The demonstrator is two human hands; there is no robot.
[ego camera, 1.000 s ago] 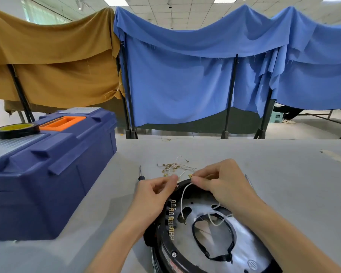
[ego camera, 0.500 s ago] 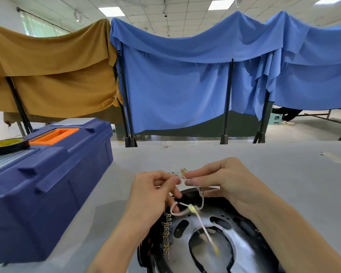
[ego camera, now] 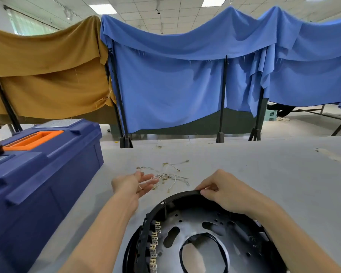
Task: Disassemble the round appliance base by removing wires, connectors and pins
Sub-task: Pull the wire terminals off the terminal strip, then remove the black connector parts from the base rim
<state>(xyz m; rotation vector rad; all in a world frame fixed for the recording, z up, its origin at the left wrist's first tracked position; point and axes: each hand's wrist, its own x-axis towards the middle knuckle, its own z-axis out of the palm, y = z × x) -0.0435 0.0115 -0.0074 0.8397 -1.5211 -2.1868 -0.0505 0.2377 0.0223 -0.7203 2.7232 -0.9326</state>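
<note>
Drapes, blue (ego camera: 185, 75) and ochre (ego camera: 43, 71), hang on black stands behind the grey counter (ego camera: 264, 174). Toolbox (ego camera: 37, 184), navy with an orange handle, sits at the counter's left. Base (ego camera: 195, 233), round and black with a metal plate inside, lies at the near edge, a row of brass pins (ego camera: 154, 247) along its left inner wall. Right hand (ego camera: 222, 190) has its grip pinched on the base's far rim. Left hand (ego camera: 134, 185) is spread palm-up, grip apart, a white wire (ego camera: 146, 183) lying across its fingers. Loose wires (ego camera: 171, 174) lie scattered just beyond both hands.
</note>
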